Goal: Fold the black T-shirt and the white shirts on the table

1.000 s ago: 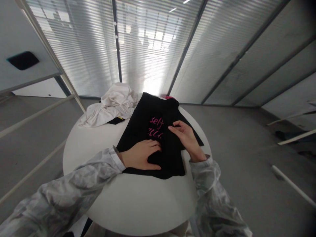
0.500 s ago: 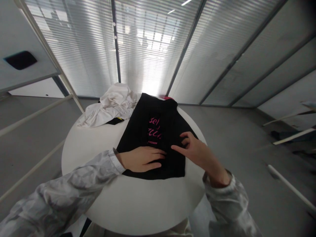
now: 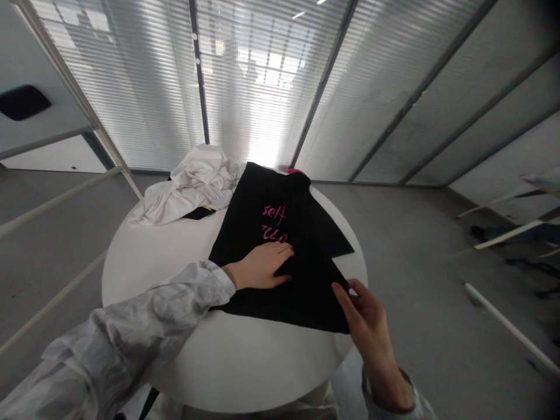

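A black T-shirt [image 3: 301,306] with pink lettering lies spread on a round white table [image 3: 245,367]. My left hand [image 3: 261,265] rests flat on its front, fingers stretched out, covering the lower part of the print. At the shirt's right side edge, near the bottom corner, my right hand [image 3: 366,315] pinches the fabric between thumb and fingers. A sleeve [image 3: 335,236] points out to the right above that hand. The hem runs along the near side, slightly slanted.
A crumpled white cloth [image 3: 196,181] sits at the table's back left, with a black piece [image 3: 199,213] with a yellow mark under it. Something pinkish-red [image 3: 296,171] peeks out behind the shirt. A white-framed board [image 3: 44,64] stands left; glass partitions with blinds [image 3: 258,87] lie beyond.
My right hand has moved down and right and now grips the shirt's side edge, whose lower corner is spread further right. My left hand has shifted slightly up over the print.
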### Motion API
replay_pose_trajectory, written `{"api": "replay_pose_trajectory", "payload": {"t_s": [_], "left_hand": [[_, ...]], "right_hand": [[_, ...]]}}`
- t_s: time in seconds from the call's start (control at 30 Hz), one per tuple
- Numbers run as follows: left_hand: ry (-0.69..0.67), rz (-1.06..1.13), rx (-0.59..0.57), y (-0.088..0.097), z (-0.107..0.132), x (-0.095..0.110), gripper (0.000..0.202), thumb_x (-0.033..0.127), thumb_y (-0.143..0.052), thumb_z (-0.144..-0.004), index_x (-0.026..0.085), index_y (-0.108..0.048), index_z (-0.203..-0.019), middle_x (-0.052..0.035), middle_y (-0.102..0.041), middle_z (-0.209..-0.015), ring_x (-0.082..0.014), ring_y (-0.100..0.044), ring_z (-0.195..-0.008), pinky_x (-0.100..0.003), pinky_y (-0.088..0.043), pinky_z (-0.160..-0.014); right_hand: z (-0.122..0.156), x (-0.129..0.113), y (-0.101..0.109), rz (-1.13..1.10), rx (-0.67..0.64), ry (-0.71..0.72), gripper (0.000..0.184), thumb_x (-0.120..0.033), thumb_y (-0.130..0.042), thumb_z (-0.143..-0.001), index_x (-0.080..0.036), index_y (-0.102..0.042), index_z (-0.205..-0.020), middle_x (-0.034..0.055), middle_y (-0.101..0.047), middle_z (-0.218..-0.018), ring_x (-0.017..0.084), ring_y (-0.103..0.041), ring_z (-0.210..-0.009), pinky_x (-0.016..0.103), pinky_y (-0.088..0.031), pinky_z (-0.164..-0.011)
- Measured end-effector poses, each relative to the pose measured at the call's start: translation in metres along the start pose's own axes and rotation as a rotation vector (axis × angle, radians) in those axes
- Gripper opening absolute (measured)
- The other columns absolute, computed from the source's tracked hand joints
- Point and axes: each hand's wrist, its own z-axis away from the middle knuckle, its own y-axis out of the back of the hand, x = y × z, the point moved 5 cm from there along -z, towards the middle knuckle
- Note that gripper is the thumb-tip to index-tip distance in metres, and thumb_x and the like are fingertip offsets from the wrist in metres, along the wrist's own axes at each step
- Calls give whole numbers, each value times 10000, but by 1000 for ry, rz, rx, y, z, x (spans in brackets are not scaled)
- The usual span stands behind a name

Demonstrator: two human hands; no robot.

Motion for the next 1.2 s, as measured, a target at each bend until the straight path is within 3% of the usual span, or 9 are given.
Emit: {"api": "replay_pose_trajectory", "payload": {"t_s": [0.13, 0.33, 0.57, 0.67, 0.8, 0.9, 1.03, 1.13, 1.2], "left_hand": [[-96, -32, -23, -7, 3, 6, 643, 545, -619, -1070, 169, -537, -1585, -179, -601, -1614, -339, -503, -1555, -494, -353, -1332], [3, -36, -90, -12, 6, 0, 1097, 852, -596, -954, 120, -357, -1734, -223, -382, -1775, -390, -373, -1652, -533, -241, -1378], [-160, -61, -183, -15, 5, 9, 712, 490, -489, -1122, 164, -370, -1745, -156, -405, -1777, -321, -340, -1676, -511, -226, -1382], [-139, -99, -162, -16, 6, 8, 734, 531, -524, -1103, 189, -390, -1738, -154, -360, -1799, -349, -331, -1677, -558, -225, -1377], [-95, -117, -130, -18, 7, 3, 788, 681, -601, -1033, 158, -561, -1622, -202, -469, -1730, -397, -370, -1652, -601, -189, -1383], [-61, -41, -147, -17, 4, -7, 585, 516, -634, -1047, 172, -654, -1520, -189, -523, -1693, -385, -396, -1639, -594, -233, -1376], [195, 329, -102, -8, -7, -33, 380, 322, -466, -1111, 192, -747, -1331, -115, -691, -1526, -269, -595, -1471, -449, -409, -1302], [497, 711, -9, -4, -20, -52, 443, 492, -442, -1126, 195, -766, -1188, -79, -794, -1268, -234, -719, -1208, -362, -574, -1082], [650, 923, 5, -5, -32, -58, 465, 614, -570, -1060, 191, -755, -1113, -75, -802, -1098, -221, -749, -993, -325, -619, -865]], "right_hand": [[17, 3, 10, 62, 45, -27, 476, -653, -795, -924, -232, -577, -882, -60, -457, -607, 99, -369, -510, 215, -265, -450], [42, -6, 15, 213, 84, 140, 485, -573, -769, -950, -219, -533, -717, -29, -451, -651, 126, -422, -590, 236, -363, -513], [39, -31, -12, 192, 56, 263, 372, -493, -683, -1038, -227, -566, -807, -30, -491, -712, 130, -446, -620, 232, -393, -539], [43, -47, -32, 261, 39, 373, 389, -428, -672, -1059, -238, -508, -761, -43, -462, -672, 124, -453, -595, 228, -410, -542], [54, -63, -64, 391, -59, 578, 324, -313, -672, -1061, -247, -508, -789, -37, -533, -704, 131, -545, -637, 246, -477, -645], [57, -66, -80, 479, -126, 650, 307, -281, -689, -1046, -254, -499, -807, -41, -542, -702, 139, -577, -661, 255, -468, -658], [59, -68, -89, 548, -162, 666, 268, -287, -703, -1033, -261, -518, -840, -58, -524, -676, 140, -548, -615, 264, -461, -636], [61, -65, -96, 592, -210, 653, 201, -278, -709, -1016, -265, -562, -880, -59, -542, -673, 155, -567, -624, 279, -489, -673], [62, -62, -104, 626, -257, 617, 170, -254, -720, -990, -270, -583, -892, -45, -579, -680, 188, -637, -714, 294, -513, -717]]}}
